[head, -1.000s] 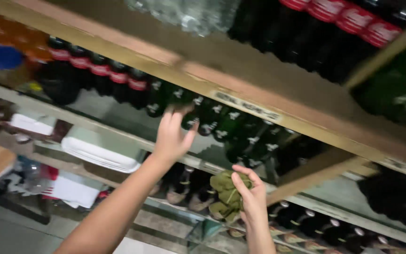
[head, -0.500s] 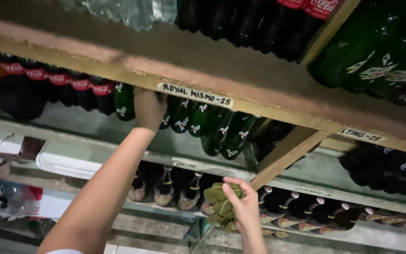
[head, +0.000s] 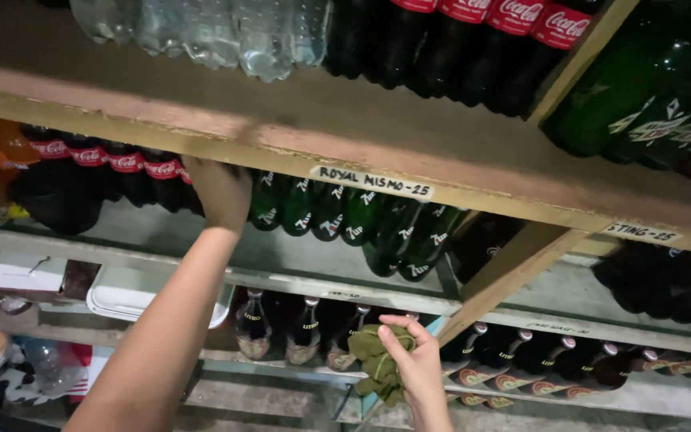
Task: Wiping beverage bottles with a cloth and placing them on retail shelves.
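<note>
Left hand [head: 219, 192] is reaching up under the front edge of the wooden shelf [head: 297, 132], into the row of bottles behind it. Tight spot: shelf lip is sitting right above the knuckles, dark cola bottles w/ red labels [head: 125, 172] are packing the left side, green bottles [head: 345, 216] are crowding the right. Fingers [head: 201, 172] are going in among the bottle tops where dark meets green; tips are hidden behind the lip, so can't tell how far they're spread or whether they're gripping a bottle. Forearm is running diagonally down to bottom left, crossing in front of the white tray [head: 133, 292] on the next shelf down.

Right hand [head: 413, 364] is hanging low, in front of the lower shelf w/ the small dark bottles [head: 305, 328]. Fingers are curling closed around a crumpled green cloth [head: 373, 364], thumb is pinching it from the top. Cloth is bunching out left and below the palm, just in front of those bottle necks, not clearly touching them.

More open room here: diagonal wooden brace [head: 513, 268] is standing to the right of the hand, gap below the grey shelf edge [head: 345, 288] is free around the wrist.
</note>
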